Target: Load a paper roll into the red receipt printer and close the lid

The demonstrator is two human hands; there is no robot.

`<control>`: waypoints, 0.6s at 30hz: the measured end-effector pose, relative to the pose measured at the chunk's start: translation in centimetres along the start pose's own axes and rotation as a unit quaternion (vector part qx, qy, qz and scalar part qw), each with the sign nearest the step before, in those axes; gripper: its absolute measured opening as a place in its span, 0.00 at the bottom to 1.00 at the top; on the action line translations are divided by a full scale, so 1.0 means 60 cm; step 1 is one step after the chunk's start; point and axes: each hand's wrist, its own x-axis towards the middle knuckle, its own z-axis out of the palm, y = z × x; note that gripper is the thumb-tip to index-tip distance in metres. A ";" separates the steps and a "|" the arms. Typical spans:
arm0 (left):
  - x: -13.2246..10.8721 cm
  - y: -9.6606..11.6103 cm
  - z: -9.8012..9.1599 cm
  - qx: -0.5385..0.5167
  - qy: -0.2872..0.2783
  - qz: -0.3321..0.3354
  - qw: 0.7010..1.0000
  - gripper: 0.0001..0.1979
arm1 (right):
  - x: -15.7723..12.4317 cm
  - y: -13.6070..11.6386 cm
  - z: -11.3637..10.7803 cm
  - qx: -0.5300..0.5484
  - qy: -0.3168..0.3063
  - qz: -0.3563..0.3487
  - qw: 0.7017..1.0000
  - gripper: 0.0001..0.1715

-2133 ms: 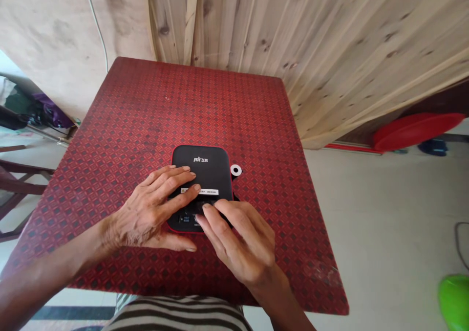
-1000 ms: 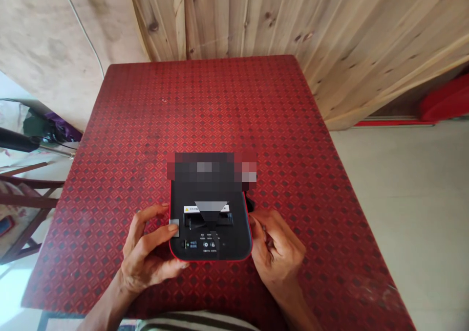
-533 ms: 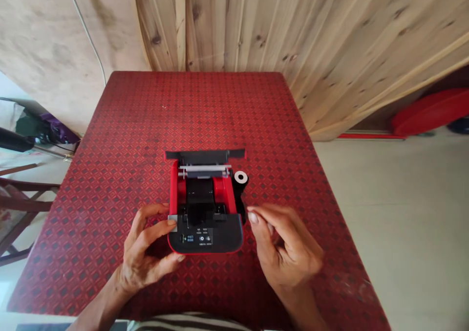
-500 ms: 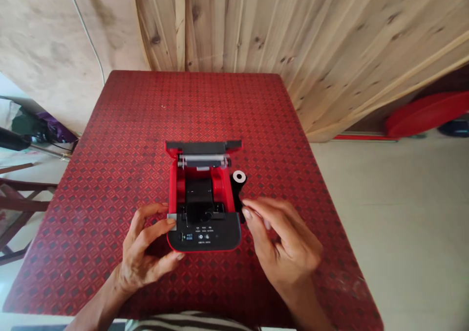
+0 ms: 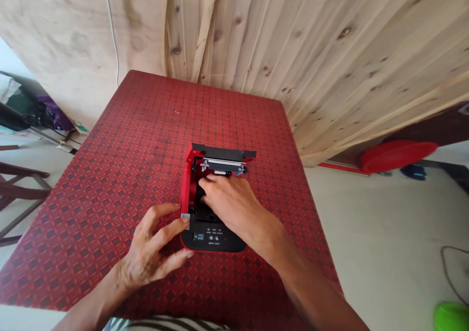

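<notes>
A small red-and-black printer [image 5: 214,240] sits on the table with its lid [image 5: 223,152] raised. My left hand [image 5: 154,245] holds its front left corner, fingers on the side and top, thumb at the front edge. My right hand [image 5: 229,199] reaches into the printer's red compartment [image 5: 185,187], its fingers bent and the thumb near the index finger. Black material [image 5: 201,209] shows between and below these fingertips; whether they grip it is hidden. The roll with a white end, seen earlier beside the printer, is out of sight.
The printer stands on a red patterned table [image 5: 154,125]. Wooden planks [image 5: 256,37] rise behind. Dark wooden chair parts [image 5: 22,191] are at the left, a red round object [image 5: 399,155] and a green object [image 5: 450,316] at the right.
My right hand has moved from beside the printer left into its compartment. My left hand keeps its hold. The view has turned, so the printer appears further right.
</notes>
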 end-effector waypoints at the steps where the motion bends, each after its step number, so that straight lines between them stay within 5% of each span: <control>1: 0.000 0.000 0.000 0.001 -0.001 0.000 1.000 0.18 | 0.001 0.002 -0.001 0.003 -0.004 -0.004 1.000 0.09; 6: 0.000 -0.002 0.000 0.003 -0.005 -0.001 1.000 0.19 | -0.022 -0.003 -0.024 0.015 0.023 0.017 0.999 0.04; 10: 0.000 -0.004 -0.002 0.004 -0.003 0.006 1.000 0.20 | -0.091 -0.006 -0.047 0.115 0.205 0.017 0.972 0.08; 14: 0.002 -0.006 -0.002 0.008 0.005 0.016 1.000 0.21 | -0.179 0.021 -0.034 0.360 0.292 0.092 0.881 0.17; 18: 0.009 -0.005 -0.001 0.011 0.020 0.032 0.999 0.22 | -0.248 0.050 0.036 0.481 0.374 0.175 0.773 0.17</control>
